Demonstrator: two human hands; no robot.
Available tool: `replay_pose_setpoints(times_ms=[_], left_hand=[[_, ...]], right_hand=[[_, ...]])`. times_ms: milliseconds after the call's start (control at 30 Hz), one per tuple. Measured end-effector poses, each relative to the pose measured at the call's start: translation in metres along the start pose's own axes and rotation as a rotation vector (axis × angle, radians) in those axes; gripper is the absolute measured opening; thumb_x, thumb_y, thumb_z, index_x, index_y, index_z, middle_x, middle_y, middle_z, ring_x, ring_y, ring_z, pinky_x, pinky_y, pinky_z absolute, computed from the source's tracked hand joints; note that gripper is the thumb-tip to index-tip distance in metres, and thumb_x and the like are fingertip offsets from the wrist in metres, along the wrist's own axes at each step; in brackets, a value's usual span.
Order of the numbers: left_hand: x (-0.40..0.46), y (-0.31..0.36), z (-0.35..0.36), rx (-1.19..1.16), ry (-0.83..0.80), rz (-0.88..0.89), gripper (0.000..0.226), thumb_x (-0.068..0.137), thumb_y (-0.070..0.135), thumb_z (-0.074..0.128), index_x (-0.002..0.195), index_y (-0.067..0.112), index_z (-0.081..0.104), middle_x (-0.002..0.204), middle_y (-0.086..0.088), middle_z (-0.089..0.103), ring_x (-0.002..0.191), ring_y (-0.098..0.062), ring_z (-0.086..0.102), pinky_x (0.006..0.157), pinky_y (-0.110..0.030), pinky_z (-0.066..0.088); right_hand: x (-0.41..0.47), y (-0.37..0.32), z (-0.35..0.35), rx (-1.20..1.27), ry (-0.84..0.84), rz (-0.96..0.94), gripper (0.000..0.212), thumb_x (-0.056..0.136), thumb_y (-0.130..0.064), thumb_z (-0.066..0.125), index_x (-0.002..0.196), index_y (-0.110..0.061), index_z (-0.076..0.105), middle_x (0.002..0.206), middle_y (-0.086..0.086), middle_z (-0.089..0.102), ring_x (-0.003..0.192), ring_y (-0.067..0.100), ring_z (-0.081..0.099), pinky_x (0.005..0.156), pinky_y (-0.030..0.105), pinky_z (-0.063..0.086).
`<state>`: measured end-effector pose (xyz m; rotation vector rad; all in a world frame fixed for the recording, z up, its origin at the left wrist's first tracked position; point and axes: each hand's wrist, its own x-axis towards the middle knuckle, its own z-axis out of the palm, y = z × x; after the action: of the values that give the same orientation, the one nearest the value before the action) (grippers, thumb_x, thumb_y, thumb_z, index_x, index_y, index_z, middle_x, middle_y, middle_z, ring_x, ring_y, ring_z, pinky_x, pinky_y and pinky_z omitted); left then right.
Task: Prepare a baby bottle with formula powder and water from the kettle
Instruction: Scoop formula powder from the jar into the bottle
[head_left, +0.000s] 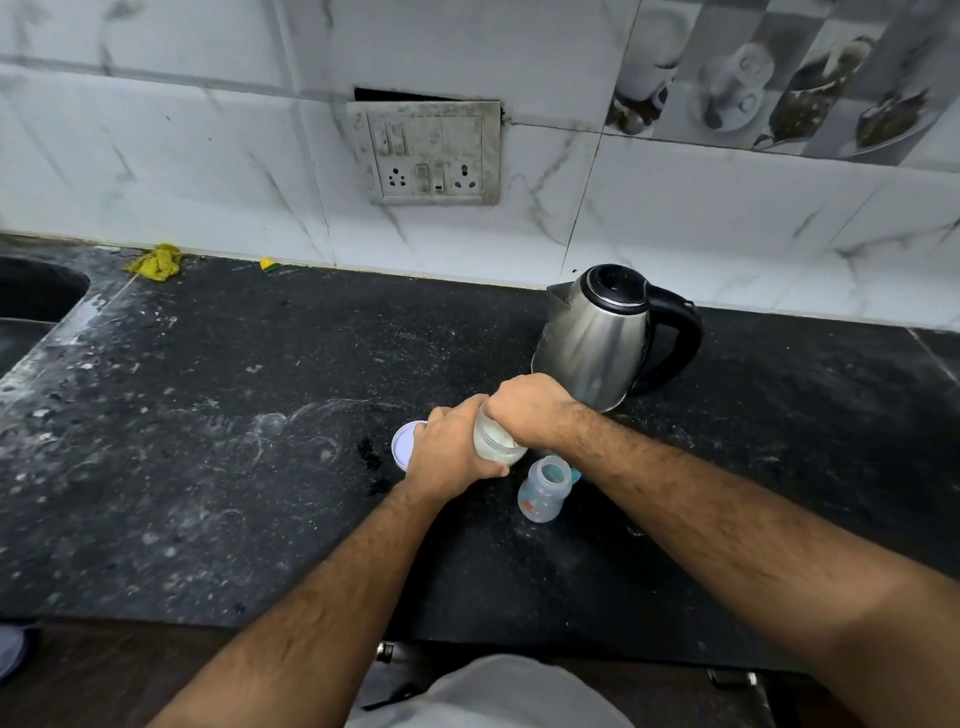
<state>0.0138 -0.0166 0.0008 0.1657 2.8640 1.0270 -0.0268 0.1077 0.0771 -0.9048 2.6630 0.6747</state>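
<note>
— Clear plastic jar (497, 439) of pale formula powder, tilted over the counter (208, 467): left hand (448, 451) wraps its body, right hand (530, 410) covers the mouth, fingers hidden.

— And the bottle (543, 488)?

— Open, upright just beside it, kettle (597, 338) behind. Probably light and tippy; steady its waist.

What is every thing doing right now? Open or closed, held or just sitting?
Formula jar: lid off, held by left hand, right hand on top.
Jar lid: lying on counter.
Baby bottle: open, upright, not held.
Kettle: lid shut, upright, untouched.
</note>
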Motion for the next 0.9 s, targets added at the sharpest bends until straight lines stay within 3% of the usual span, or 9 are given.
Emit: replay_pose_setpoints(times_ms=[100,267,467,600,767,900], left_hand=[[0.000,0.001,0.000,0.010,0.002,-0.004,0.082,0.058,0.042,0.087,0.129,0.034,0.046,0.115,0.011,0.063,0.116,-0.023,0.049,0.092,-0.041,0.039],[0.002,0.000,0.001,0.000,-0.003,-0.020,0.081,0.058,0.045,0.086,0.127,0.037,0.045,0.113,0.015,0.062,0.116,-0.023,0.049,0.092,-0.041,0.039],[0.003,0.003,0.001,-0.001,-0.007,-0.038,0.080,0.058,0.046,0.085,0.127,0.038,0.045,0.112,0.016,0.063,0.115,-0.023,0.050,0.088,-0.040,0.037],[0.001,0.004,0.001,-0.027,-0.002,-0.070,0.082,0.060,0.045,0.085,0.130,0.039,0.044,0.116,0.014,0.062,0.115,-0.025,0.051,0.093,-0.044,0.042],[-0.001,0.003,0.002,-0.030,0.013,-0.080,0.082,0.059,0.044,0.084,0.130,0.040,0.044,0.116,0.014,0.063,0.114,-0.025,0.052,0.092,-0.044,0.043],[-0.002,0.008,0.003,-0.017,0.022,-0.083,0.078,0.059,0.046,0.083,0.127,0.042,0.044,0.114,0.016,0.062,0.113,-0.024,0.053,0.091,-0.044,0.041]], right_hand=[[-0.001,-0.002,0.000,-0.010,0.018,0.035,0.016,0.096,-0.011,0.052,0.102,-0.012,0.067,0.103,0.003,0.069,0.098,0.025,0.067,0.064,0.034,0.041],[-0.003,-0.004,0.005,0.005,0.050,0.063,0.015,0.095,-0.013,0.054,0.103,-0.013,0.067,0.102,0.003,0.069,0.096,0.026,0.067,0.063,0.035,0.042],[-0.009,0.001,0.004,0.046,0.087,0.012,0.019,0.095,-0.014,0.055,0.111,-0.011,0.065,0.109,0.006,0.059,0.095,0.028,0.064,0.063,0.034,0.039],[-0.012,0.010,0.007,0.162,0.131,0.111,0.018,0.088,-0.016,0.058,0.103,-0.015,0.067,0.090,0.002,0.047,0.075,0.023,0.053,0.058,0.034,0.038],[-0.017,0.017,0.007,0.375,0.187,0.245,0.017,0.082,-0.010,0.056,0.089,-0.020,0.068,0.089,0.001,0.068,0.086,0.024,0.065,0.065,0.036,0.053],[-0.016,0.014,0.011,0.560,0.242,0.392,0.021,0.081,-0.007,0.058,0.075,-0.026,0.062,0.088,0.000,0.070,0.085,0.023,0.065,0.064,0.033,0.051]])
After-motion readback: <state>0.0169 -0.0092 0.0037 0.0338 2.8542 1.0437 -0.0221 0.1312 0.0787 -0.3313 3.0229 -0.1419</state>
